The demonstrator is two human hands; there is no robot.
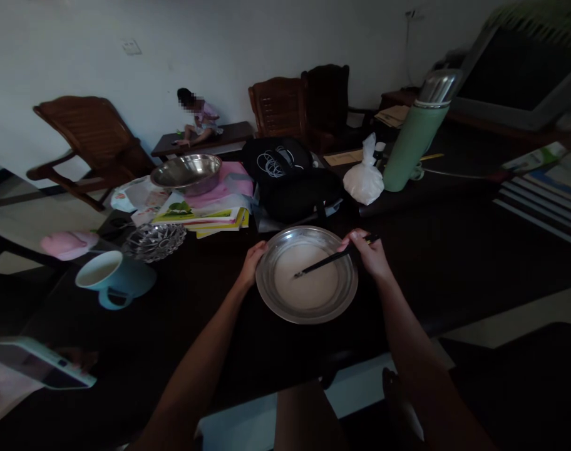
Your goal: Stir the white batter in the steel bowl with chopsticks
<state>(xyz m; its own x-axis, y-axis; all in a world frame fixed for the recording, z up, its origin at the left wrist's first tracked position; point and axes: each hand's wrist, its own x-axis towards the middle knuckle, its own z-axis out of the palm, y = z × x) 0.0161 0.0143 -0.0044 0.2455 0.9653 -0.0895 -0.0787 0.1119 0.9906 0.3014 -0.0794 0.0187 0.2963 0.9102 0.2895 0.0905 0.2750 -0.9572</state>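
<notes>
A shiny metal bowl stands on the dark table in front of me, with a pale, milky batter-like mixture in it. My left hand grips the bowl's left rim. Over the right rim, my right hand is closed around dark chopsticks, whose tips dip into the mixture. Whether they are one stick or a pair pressed together is hard to make out. Beyond the bowl sits a tied plastic bag of white powder.
A blue mug and a glass dish stand at left, near another person's hand with a phone. Behind are books, a second metal bowl, a black bag and a green thermos. A person sits far back.
</notes>
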